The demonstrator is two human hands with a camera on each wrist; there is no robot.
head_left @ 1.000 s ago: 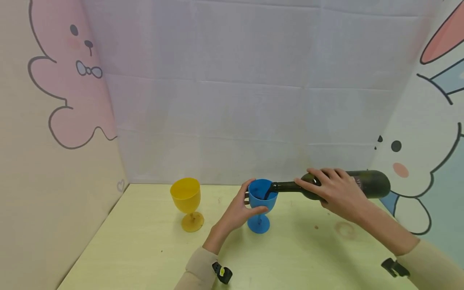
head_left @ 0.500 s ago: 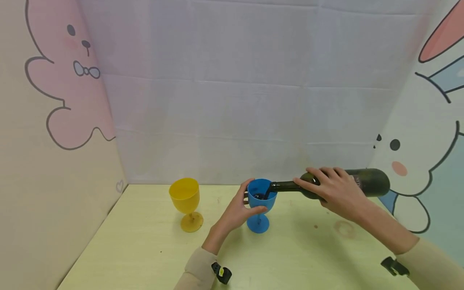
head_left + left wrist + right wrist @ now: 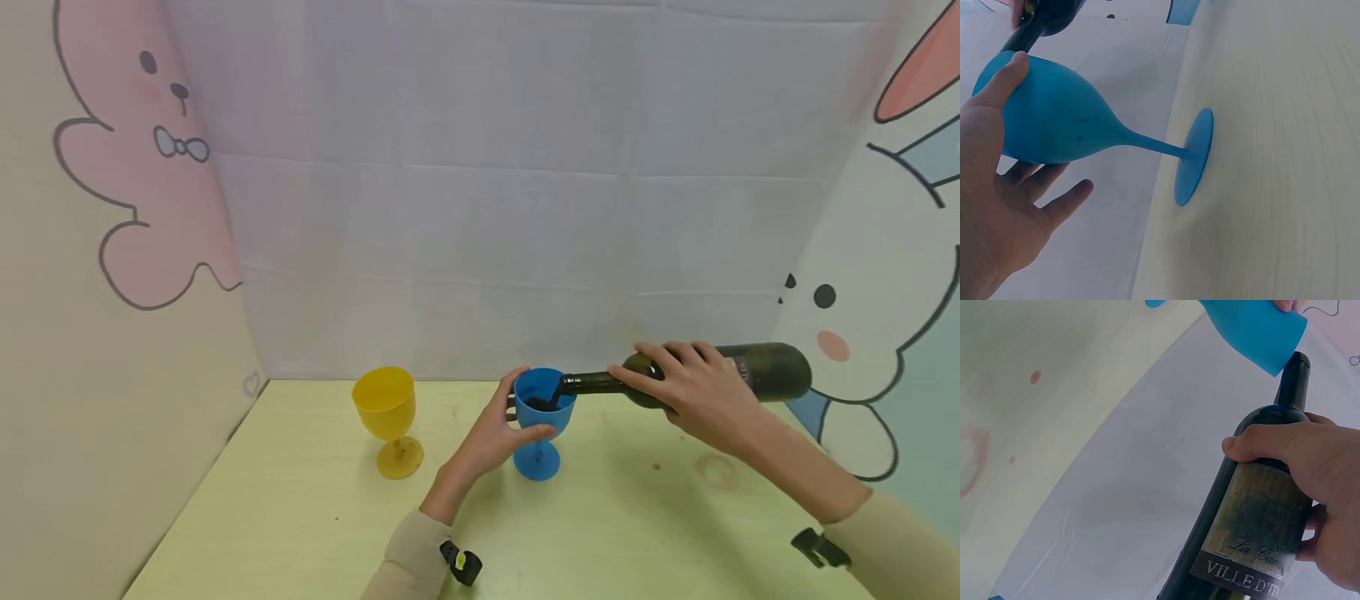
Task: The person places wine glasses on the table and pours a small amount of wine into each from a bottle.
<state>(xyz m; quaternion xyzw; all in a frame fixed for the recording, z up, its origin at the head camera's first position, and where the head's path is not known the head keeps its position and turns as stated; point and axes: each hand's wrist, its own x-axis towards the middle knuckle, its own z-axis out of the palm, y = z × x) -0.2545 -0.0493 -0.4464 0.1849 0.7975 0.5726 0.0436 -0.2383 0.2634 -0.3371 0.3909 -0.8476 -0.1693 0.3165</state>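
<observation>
My left hand (image 3: 489, 437) holds the bowl of a blue goblet (image 3: 556, 418), which stands upright with its foot on the table. In the left wrist view, the thumb lies on the near side of the goblet (image 3: 1066, 115) and some fingers pass behind it. With my right hand (image 3: 697, 393) I grip a dark green wine bottle (image 3: 777, 372) near its shoulder, tilted almost level. Its mouth is at the goblet's right rim, and dark liquid (image 3: 542, 404) runs from it into the bowl. A label faces the right wrist camera on the bottle (image 3: 1254, 519).
A yellow goblet (image 3: 385, 407) stands upright on the pale table (image 3: 300, 533), left of the blue one. Reddish stains (image 3: 716, 471) mark the tabletop at the right. A white sheet (image 3: 480, 208) hangs behind, and side walls with cartoon animals close in the table.
The dark liquid inside the blue goblet shows more and looks higher. Both hands, the bottle and the goblets keep nearly the same places; the head view shifts slightly.
</observation>
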